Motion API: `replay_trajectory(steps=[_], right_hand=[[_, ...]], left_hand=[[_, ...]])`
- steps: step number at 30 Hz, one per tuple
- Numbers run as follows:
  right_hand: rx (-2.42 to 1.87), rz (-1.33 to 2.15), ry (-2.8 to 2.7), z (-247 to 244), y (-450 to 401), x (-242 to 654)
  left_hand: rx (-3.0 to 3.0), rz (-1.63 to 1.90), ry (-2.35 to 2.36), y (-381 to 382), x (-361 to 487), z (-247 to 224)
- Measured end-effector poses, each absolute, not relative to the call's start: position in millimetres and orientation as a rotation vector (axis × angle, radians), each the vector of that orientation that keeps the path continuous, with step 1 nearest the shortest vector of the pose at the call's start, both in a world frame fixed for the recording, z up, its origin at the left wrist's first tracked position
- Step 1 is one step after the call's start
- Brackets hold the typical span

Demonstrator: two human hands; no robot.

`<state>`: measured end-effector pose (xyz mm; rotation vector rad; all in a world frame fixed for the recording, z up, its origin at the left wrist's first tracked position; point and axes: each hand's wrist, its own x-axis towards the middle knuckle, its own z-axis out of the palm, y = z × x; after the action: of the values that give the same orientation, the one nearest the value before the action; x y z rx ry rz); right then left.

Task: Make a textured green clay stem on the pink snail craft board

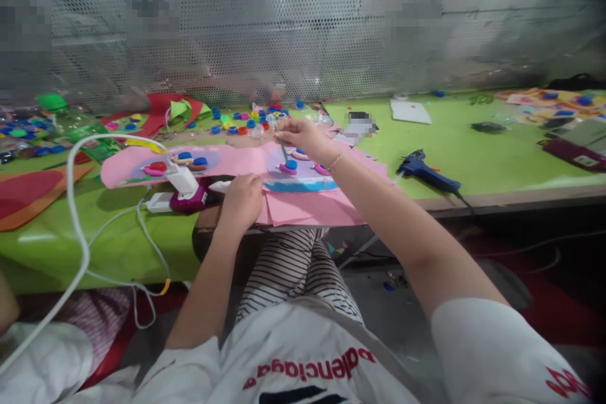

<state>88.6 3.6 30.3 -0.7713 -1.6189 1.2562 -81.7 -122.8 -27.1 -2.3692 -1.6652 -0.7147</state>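
Note:
My right hand [296, 134] pinches a slim greenish paintbrush [283, 150]. Its lower end meets a blue bottle cap [290, 166] set in a pink shape on the pink paper [374, 168]; the bristles are too small to make out. Painted light blue and white bands run along the paper below the caps. My left hand [243, 199] is curled at the paper's front edge, its fingertips against it and partly hidden. More caps in coloured rims sit on the paper's left part, among them a red cap [158, 166].
A purple power strip [188, 201] with white plugs and a looping white cable [78, 208] lies left of my left hand. Loose bottle caps [231, 130] are scattered behind the paper. A blue glue gun [428, 172] rests at right. A green bottle [78, 123] stands far left.

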Motion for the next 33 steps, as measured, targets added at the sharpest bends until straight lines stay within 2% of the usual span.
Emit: replay_trajectory(steps=[14, 22, 33], right_hand=[[-0.795, 1.369, -1.608, 14.5, 0.6, 20.6], [-0.826, 1.379, -1.556, -0.7, 0.4, 22.7], [-0.894, 1.413, -1.501, 2.5, -3.0, 29.0]], left_hand=[[-2.254, -0.592, -1.648, -128.3, -78.0, -32.0], [-2.248, -0.59, -1.652, -129.9, -77.7, -34.5], [-2.245, -0.56, -1.669, -132.4, -76.0, -31.1]])
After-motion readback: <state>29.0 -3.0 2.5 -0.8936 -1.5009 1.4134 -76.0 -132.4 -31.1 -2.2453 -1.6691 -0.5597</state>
